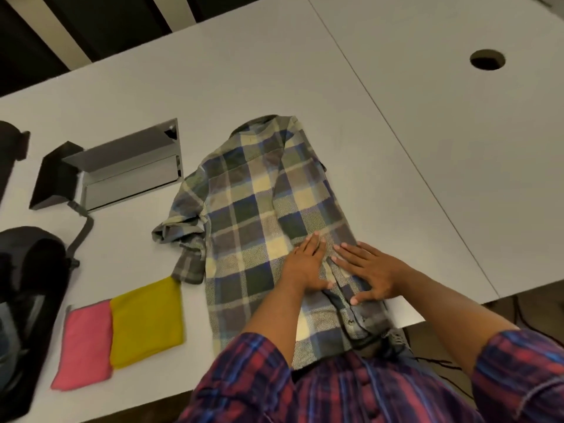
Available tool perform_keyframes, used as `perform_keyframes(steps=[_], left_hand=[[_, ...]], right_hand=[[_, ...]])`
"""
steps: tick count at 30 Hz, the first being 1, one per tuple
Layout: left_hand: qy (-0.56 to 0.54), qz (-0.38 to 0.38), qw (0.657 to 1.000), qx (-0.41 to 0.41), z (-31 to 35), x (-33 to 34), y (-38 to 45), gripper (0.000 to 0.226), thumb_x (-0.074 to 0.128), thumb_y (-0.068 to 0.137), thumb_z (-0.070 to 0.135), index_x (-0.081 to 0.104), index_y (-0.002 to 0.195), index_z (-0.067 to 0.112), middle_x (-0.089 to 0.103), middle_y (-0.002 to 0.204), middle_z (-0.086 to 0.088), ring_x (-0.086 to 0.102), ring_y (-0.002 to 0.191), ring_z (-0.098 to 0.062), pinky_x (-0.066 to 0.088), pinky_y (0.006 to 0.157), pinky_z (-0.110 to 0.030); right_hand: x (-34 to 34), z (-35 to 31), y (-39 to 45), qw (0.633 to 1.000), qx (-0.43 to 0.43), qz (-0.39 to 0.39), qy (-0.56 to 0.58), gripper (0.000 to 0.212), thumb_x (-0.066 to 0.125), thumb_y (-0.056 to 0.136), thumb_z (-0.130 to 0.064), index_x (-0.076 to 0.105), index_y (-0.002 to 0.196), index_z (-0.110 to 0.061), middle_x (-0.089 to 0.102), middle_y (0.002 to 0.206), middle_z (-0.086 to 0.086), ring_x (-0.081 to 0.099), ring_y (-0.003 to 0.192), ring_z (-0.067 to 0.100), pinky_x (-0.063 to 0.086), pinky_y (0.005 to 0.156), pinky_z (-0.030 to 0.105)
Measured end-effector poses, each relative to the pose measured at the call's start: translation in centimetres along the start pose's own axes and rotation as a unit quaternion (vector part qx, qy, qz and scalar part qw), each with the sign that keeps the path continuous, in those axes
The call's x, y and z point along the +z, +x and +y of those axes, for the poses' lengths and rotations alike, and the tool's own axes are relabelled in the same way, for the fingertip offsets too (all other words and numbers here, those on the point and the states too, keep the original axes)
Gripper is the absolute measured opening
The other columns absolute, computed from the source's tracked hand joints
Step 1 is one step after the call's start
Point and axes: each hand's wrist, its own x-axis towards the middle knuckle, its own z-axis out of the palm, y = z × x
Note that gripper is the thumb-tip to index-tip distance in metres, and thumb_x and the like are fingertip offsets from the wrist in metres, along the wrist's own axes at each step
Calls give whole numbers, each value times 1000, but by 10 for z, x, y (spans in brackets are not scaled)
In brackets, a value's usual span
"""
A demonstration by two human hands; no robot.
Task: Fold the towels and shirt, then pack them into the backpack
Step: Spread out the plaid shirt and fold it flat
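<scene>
While the plaid shirt [259, 215] lies face-down along the surface [396, 123], its right side already turned in, both hands press flat and open on the lower back, left hand [305, 267] beside right hand [370, 273]. Its hem hangs over the near edge, so a careless pull could drag it off. Pink towel [84, 343] and yellow towel [146, 322] lie folded near the backpack [27, 300].
</scene>
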Motion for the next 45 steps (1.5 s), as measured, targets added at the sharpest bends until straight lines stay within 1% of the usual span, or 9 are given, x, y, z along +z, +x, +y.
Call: perform_keyframes(steps=[4, 7, 9, 12, 17, 22, 26, 35, 45], left_hand=[[-55, 75, 995, -24, -11, 6, -25, 102, 57, 84, 70, 10, 160, 19, -1, 168, -3, 8, 153, -25, 24, 121, -47], [-90, 148, 982, -76, -33, 7, -50, 76, 45, 93, 63, 33, 152, 17, 30, 159, -9, 39, 139, -30, 40, 108, -47], [-113, 212, 960, -144, -74, 4, -77, 57, 48, 95, 51, 48, 139, 15, 48, 140, -9, 55, 118, -31, 48, 95, -44], [-135, 260, 928, -228, -126, -4, -103, 40, 54, 94, 32, 54, 130, 13, 55, 127, -10, 58, 110, -32, 49, 91, -42], [-166, 289, 859, -389, -161, -9, -121, 41, 56, 94, 30, 52, 132, 14, 52, 131, -10, 54, 119, -31, 47, 96, -42], [-229, 238, 780, -531, -196, -6, -137, 58, 58, 94, 46, 41, 141, 15, 49, 138, -14, 46, 127, -34, 44, 97, -46], [-267, 182, 796, -511, -230, 10, -148, 62, 63, 88, 57, 51, 130, 14, 56, 130, -13, 53, 123, -35, 49, 94, -46], [-391, 169, 800, -421, -234, 13, -146, 90, 76, 74, 64, 44, 140, 11, 41, 135, -17, 43, 129, -35, 43, 103, -42], [-262, 287, 783, -485, -252, -7, -147, 22, 51, 94, 17, 60, 110, 5, 60, 111, -20, 60, 100, -38, 37, 68, -34]], right_hand=[[-13, -4, 0, 1000, 11, -15, -2, 102, 23, 84, -91, 0, 161, -28, -12, 167, -3, -12, 154, 16, -6, 123, 45], [-26, -2, 10, 999, 17, 27, -7, 75, 22, 97, -76, 26, 158, -34, 18, 167, -4, 22, 152, 16, 17, 118, 44], [-48, -12, 48, 997, -3, 59, -42, 53, 30, 103, -57, 53, 143, -30, 55, 146, -1, 58, 126, 19, 40, 101, 45], [-67, -21, 96, 992, 3, 107, -66, 35, 45, 97, -41, 64, 122, -25, 73, 104, -2, 70, 83, 21, 49, 79, 38], [-66, -48, 115, 996, 29, 76, -23, 51, 55, 95, -33, 48, 145, -25, 61, 137, 0, 66, 109, 23, 50, 89, 38], [-82, -92, 153, 999, 36, -32, 11, 68, 40, 102, -42, 5, 160, -35, 12, 168, -3, 34, 146, 25, 29, 116, 41], [-87, -123, 193, 993, 53, -109, 0, 75, 51, 100, -48, 6, 159, -38, 3, 169, -2, 23, 151, 28, 29, 118, 49], [-81, -129, 223, 984, 49, -156, -77, 70, 52, 101, -41, 13, 159, -38, 14, 167, 8, 57, 126, 28, 55, 83, 29], [-80, -130, 225, 980, 45, -165, -97, 75, 52, 102, -41, 6, 160, -37, 9, 168, 10, 59, 123, 28, 56, 79, 27]])
